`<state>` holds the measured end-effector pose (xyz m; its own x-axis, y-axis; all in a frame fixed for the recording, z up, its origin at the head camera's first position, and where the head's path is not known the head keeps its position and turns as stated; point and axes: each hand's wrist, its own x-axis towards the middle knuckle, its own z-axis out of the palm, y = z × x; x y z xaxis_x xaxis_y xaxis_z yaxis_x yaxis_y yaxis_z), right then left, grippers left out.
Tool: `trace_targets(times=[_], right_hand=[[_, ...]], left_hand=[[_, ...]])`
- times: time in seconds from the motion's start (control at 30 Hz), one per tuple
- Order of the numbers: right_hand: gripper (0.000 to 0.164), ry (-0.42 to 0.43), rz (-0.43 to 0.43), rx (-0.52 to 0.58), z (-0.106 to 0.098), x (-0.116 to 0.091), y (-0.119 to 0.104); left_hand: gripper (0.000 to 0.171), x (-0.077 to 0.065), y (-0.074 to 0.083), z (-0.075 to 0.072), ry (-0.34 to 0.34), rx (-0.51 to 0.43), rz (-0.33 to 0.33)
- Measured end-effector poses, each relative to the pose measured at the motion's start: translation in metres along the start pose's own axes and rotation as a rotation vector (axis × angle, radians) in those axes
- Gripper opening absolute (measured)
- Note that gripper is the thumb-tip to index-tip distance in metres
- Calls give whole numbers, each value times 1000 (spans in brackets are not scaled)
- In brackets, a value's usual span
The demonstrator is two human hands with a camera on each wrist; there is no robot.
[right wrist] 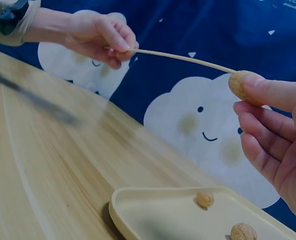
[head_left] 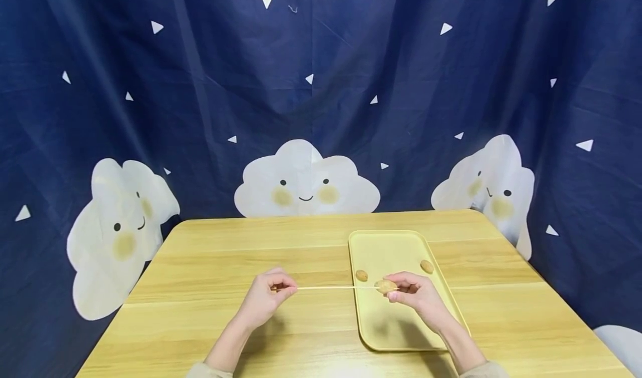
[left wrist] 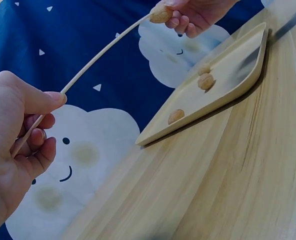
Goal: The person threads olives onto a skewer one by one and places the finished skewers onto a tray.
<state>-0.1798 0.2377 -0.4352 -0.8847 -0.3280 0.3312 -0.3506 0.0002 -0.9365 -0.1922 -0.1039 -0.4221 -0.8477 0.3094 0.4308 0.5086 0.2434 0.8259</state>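
A thin wooden skewer (head_left: 326,287) stretches level between the two hands, above the table. My left hand (head_left: 268,295) pinches it between thumb and fingers, and its rear end runs back into the palm in the left wrist view. The skewer's other end enters a light-brown, rough-skinned ball (right wrist: 240,86); a bit of the tip seems to show beyond it in the head view. Thumb and fingers of my right hand (head_left: 416,295) grip that ball over the tray. Both wrist views show the skewer slightly bowed.
Below the right hand lies a pale yellow tray (head_left: 388,245) with a low rim, on the wooden table (head_left: 241,244). More brown balls sit in it, one by the left side (head_left: 361,275) and one by the right (head_left: 427,266). A blue cloud-print curtain (head_left: 210,88) surrounds the table.
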Motion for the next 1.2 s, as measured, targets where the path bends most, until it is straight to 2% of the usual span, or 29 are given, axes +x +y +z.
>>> trace_targets(times=[0.1, 0.27, 0.33, 0.5, 0.73, 0.93, 1.2], right_hand=[[30, 4, -21, 27, 1, 1, 0], [36, -6, -51, 63, 3, 4, 0], [37, -18, -65, 84, 5, 6, 1], [38, -21, -63, 91, 7, 9, 3], [39, -8, -66, 99, 8, 12, 2], [42, -11, -100, 128, 11, 16, 2], [43, 13, -85, 132, 15, 21, 1]], left_hand=[[9, -1, 8, 0, -4, -16, 10], [11, -1, 10, 1, 14, -15, 25], [11, -1, 3, 1, 24, -17, 26], [11, -1, 4, 1, 34, -20, 22], [11, 0, 2, 3, 38, -15, 58], [12, 0, -1, 5, 51, -22, 47], [14, 1, 4, 4, 58, -15, 29]])
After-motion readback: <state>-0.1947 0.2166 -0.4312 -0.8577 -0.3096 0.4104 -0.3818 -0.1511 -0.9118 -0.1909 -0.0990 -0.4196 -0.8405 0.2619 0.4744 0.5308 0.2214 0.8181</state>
